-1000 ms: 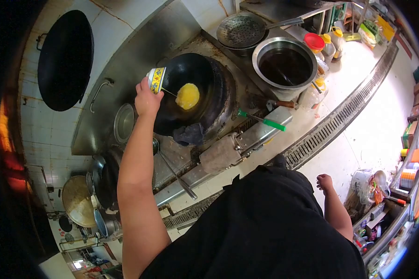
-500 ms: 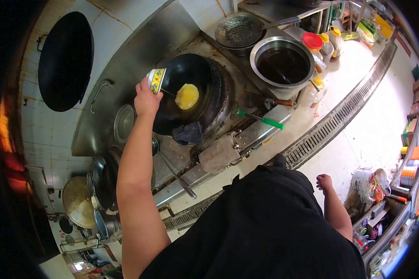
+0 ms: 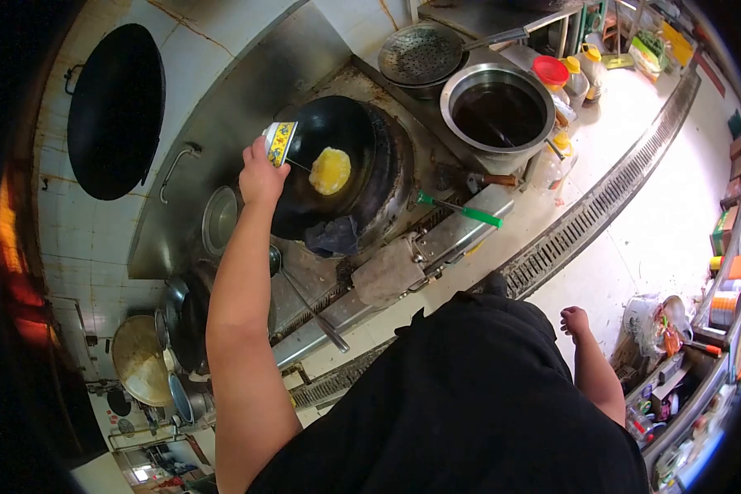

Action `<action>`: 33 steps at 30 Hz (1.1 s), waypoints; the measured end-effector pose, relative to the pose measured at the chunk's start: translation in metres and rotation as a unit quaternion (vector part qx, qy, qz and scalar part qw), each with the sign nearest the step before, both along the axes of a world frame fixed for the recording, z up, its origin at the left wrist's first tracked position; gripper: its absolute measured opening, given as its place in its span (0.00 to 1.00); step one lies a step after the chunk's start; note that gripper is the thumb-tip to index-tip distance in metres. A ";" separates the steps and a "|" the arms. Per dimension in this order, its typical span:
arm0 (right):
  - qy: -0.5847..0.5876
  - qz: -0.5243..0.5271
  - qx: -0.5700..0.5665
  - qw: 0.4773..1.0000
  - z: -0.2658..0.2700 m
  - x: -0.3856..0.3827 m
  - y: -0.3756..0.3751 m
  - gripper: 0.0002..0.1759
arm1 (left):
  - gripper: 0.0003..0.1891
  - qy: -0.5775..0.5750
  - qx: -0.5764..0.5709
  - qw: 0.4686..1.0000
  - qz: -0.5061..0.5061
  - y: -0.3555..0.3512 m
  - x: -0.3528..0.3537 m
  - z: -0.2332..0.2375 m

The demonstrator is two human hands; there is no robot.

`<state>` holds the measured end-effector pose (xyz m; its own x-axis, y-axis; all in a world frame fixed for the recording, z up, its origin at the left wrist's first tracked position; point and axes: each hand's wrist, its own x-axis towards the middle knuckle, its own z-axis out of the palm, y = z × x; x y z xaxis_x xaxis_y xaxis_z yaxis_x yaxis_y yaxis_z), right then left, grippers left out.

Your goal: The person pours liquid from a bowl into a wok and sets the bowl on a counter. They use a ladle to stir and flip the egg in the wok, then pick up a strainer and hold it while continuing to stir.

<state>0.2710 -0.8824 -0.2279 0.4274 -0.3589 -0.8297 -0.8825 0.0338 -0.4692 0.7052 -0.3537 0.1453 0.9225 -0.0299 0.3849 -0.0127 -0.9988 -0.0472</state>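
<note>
My left hand [image 3: 262, 177] grips a small bowl [image 3: 280, 143], white with a yellow patterned band. The bowl is tipped on its side over a large black wok [image 3: 337, 123], and a thin streak runs from its lip toward the wok. In the wok lies a round yellow piece of egg [image 3: 330, 171], paler at its edges. A dark cloth [image 3: 333, 236] rests on the wok's near rim. My right hand [image 3: 575, 322] hangs low by my side over the floor, fingers curled in, with nothing seen in them.
Beyond the wok, a steel pot [image 3: 502, 107] of dark liquid stands beside a perforated strainer [image 3: 421, 54]. A green-handled tool [image 3: 479, 216] lies on the stove's edge. A ladle [image 3: 329, 333] sticks out at the near side. Bottles [image 3: 591, 70] stand farther right, near a floor drain [image 3: 568, 239].
The bowl in my left hand has turned slightly and shifted a little to the right. The egg looks slightly changed in outline, with whiter edges. My right hand stays about where it was.
</note>
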 end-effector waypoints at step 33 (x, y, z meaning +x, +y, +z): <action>-0.003 -0.009 0.005 1.000 0.000 0.007 0.005 0.09 | 0.40 -0.071 -0.088 0.994 -0.006 0.010 -0.003 -0.022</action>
